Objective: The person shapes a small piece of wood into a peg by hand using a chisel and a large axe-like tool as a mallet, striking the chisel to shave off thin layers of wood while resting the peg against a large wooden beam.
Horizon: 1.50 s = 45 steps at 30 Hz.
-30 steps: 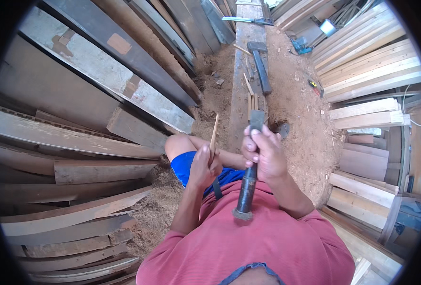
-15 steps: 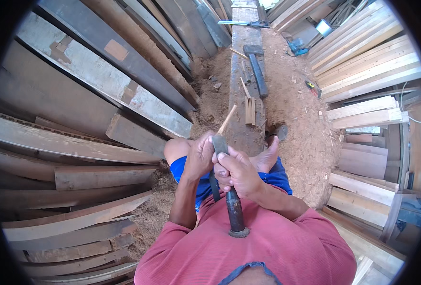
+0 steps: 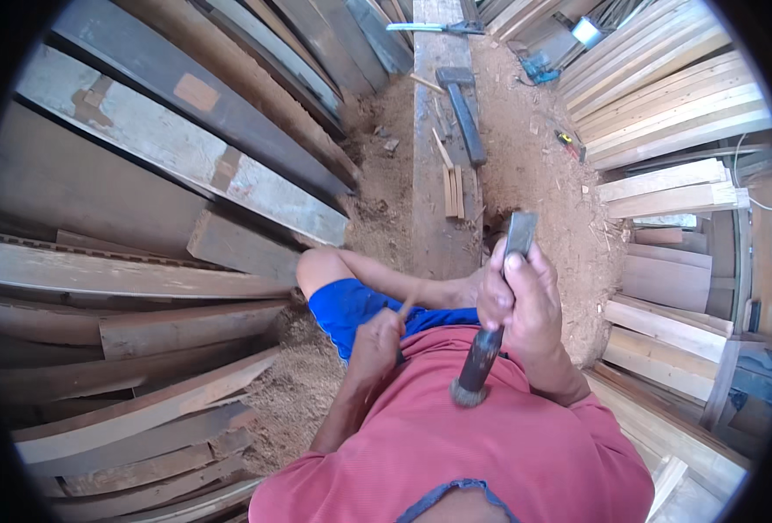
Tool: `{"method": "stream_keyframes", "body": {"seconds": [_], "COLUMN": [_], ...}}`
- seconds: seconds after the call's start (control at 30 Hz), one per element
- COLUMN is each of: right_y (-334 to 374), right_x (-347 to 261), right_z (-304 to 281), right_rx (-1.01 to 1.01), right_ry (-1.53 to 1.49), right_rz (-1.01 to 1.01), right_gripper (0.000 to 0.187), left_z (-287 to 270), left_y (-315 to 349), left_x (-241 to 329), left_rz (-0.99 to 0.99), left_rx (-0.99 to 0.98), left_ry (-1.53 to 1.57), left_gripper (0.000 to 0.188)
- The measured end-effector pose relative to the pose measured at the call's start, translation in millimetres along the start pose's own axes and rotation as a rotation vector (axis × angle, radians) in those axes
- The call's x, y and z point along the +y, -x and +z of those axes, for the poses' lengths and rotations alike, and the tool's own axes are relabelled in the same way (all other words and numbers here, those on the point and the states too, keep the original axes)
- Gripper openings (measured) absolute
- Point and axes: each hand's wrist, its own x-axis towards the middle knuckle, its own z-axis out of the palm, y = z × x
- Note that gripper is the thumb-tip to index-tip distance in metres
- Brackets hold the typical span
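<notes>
In my right hand is a wide chisel. Its flat metal blade points up and away, with the thumb along it. The dark handle slants down over my red shirt, ending in a worn, frayed butt. Lower and to the left, my left hand is closed around a thin wooden stick, whose pale tip sticks out above the fist, slightly blurred. The two hands are apart, and the blade does not touch the stick. Beyond my folded leg, several short wooden strips lie on a long plank.
Farther along the plank lie a hammer and a saw. Sawdust covers the ground. Stacked boards crowd the left, and lighter lumber lines the right. A blue power tool and a yellow-and-black tool lie on the right.
My hands were together with the chisel blade against the stick. Now the right hand has swung right with the chisel, and the left has drawn down toward my body, still holding the stick.
</notes>
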Motion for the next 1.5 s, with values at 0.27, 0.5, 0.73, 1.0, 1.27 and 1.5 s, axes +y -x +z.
{"method": "stream_keyframes", "body": {"seconds": [0.27,0.5,0.73,1.0,1.27,1.5], "right_y": [-54.4,-61.9,-68.6,-74.2,-58.1,-28.3], "right_x": [28.9,30.2,32.5,36.4,49.7,73.8], "right_z": [-14.0,-33.4,-40.0,-42.9,-19.6,18.8], "right_rx": [0.099,0.122,0.026,-0.015,0.11,-0.08], "right_ry": [0.514,0.736,0.839,0.912,-0.164,-0.205], "right_rz": [-0.137,-0.268,-0.293,-0.295,0.108,0.515], "right_gripper": [0.015,0.015,0.009,0.01,0.014,0.015], "left_z": [5.5,16.4,12.2,10.2,15.1,0.9], "left_y": [-64.2,-69.3,-69.7,-77.8,-101.5,-117.4], "left_x": [29.1,28.6,38.4,18.7,10.4,14.2], "left_rz": [-0.089,0.152,-0.146,-0.341,-0.362,-0.241], "left_rx": [-0.083,-0.012,-0.222,-0.37,-0.203,-0.017], "left_ry": [0.41,0.068,0.472,0.872,0.976,0.6], "left_gripper": [0.017,0.01,0.023,0.032,0.029,0.029]}}
